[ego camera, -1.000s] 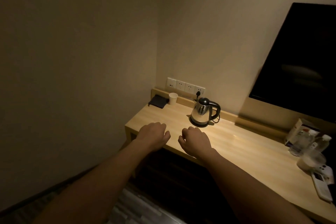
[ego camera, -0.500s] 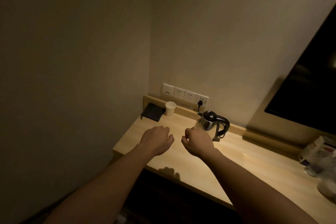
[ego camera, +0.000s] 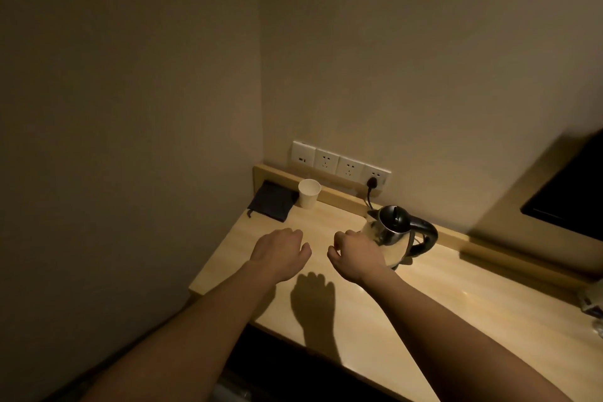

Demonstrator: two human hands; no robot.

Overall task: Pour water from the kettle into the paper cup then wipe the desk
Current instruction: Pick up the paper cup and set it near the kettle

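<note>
Kettle (ego camera: 396, 237) sits upright on its base near the back of the desk (ego camera: 434, 310), just right of centre, lid shut, black handle facing right & away from the person; it's probably parked there bc its cord runs up to the plug (ego camera: 372, 182) in the rightmost wall socket, so it stays w/in cord reach. Paper cup (ego camera: 309, 193) stands upright, mouth up, at the back ledge in the left corner, well apart from the kettle, so either cup or kettle has to travel before any pour. Just beside the cup, to its left, lies a dark folded cloth (ego camera: 272, 201), flat on the desk, prob. the wipe for later, kept by the wall out of the pouring zone. Right hand (ego camera: 355, 253) hovers in front of the kettle's steel body, overlapping it in view; fingers loosely curled, nothing in them, can't tell if knuckles touch the metal. It's on the spout side, not the handle side, so it'd need to go round to the right for a proper hold. Left hand (ego camera: 280, 251) hangs above bare desk, also loosely curled & empty, casting a shadow below, free to fetch the cup. No water poured yet as far as I can judge; desk looks dry.
</note>
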